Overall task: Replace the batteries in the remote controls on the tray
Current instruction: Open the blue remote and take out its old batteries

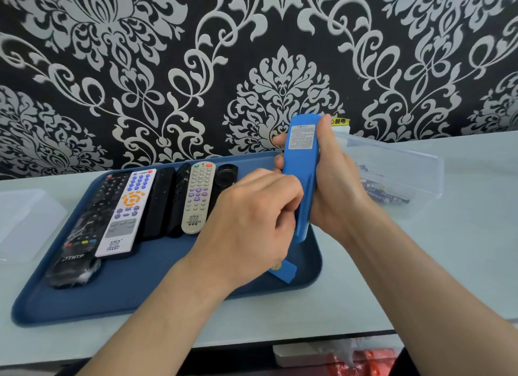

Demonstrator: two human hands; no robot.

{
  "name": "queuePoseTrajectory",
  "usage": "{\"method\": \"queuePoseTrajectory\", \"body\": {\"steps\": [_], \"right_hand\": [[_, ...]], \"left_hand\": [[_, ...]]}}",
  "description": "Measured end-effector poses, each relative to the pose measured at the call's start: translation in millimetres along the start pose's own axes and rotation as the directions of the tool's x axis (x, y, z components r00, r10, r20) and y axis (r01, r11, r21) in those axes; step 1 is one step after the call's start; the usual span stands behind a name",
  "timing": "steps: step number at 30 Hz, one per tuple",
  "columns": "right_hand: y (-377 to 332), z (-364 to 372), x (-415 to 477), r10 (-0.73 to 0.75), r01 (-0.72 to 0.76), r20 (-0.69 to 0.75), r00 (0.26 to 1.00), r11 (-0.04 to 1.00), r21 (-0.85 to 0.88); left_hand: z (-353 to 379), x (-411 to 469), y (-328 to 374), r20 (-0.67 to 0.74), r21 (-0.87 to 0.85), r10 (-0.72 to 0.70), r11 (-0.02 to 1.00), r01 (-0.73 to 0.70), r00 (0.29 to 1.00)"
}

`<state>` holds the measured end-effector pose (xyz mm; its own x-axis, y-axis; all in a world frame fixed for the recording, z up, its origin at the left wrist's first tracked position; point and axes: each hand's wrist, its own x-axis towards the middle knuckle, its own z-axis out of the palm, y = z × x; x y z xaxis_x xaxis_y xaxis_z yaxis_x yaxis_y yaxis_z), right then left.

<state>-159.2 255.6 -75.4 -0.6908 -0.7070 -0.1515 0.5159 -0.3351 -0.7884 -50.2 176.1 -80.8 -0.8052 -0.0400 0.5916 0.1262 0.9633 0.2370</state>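
Observation:
A blue remote (302, 154) is held upright over the right end of the blue tray (140, 286), its back with a white label facing me. My right hand (333, 185) is wrapped around it from the right. My left hand (252, 221) presses its fingers against the remote's lower back, where the battery bay is hidden. A loose blue battery cover (283, 270) lies on the tray below my left hand. Several other remotes lie side by side on the tray's left half: a black one (84, 235), a white one (127, 213), two dark ones (165, 202) and a beige one (197, 196).
A clear plastic box (398, 168) holding batteries (389, 196) stands on the pale table at the right, behind my right hand. Another clear container (25, 221) sits at the left of the tray. A patterned wall rises just behind the table. The table's front edge runs below my forearms.

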Motion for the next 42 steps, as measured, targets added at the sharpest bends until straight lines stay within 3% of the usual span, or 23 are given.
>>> {"method": "queuePoseTrajectory", "body": {"steps": [7,11,18,29,33,37,42], "right_hand": [[-2.8,-0.6,1.6,-0.009,0.009,-0.004,1.0,0.999,-0.036],[-5.1,-3.9,2.7,-0.005,0.004,0.012,1.0,0.998,0.059],[-3.9,-2.6,1.6,-0.003,0.003,-0.019,1.0,0.999,0.042],[-1.4,0.5,-1.0,-0.023,0.021,-0.024,0.999,0.996,-0.091],[0.3,0.9,-1.7,-0.025,0.021,-0.028,0.999,0.991,-0.133],[-4.6,-0.8,0.0,-0.045,0.045,0.005,0.999,0.999,-0.016],[-2.2,-3.2,-1.4,-0.034,0.035,0.014,0.999,0.999,-0.01]], "left_hand": [[8.0,-0.1,0.1,0.014,-0.037,0.082,0.996,-0.082,0.997],[6.1,-1.1,1.1,-0.003,-0.034,0.058,0.998,-0.058,0.998],[6.4,3.0,2.1,-0.001,-0.005,0.034,0.999,-0.034,0.999],[6.1,4.9,-0.9,0.012,-0.073,0.034,0.997,-0.033,0.999],[5.6,4.2,-2.0,0.013,-0.134,0.026,0.991,-0.024,1.0],[8.7,0.7,2.2,0.052,-0.191,0.042,0.981,-0.031,0.998],[7.3,-2.4,-3.5,-0.018,-0.323,-0.064,0.945,0.055,0.998]]}}
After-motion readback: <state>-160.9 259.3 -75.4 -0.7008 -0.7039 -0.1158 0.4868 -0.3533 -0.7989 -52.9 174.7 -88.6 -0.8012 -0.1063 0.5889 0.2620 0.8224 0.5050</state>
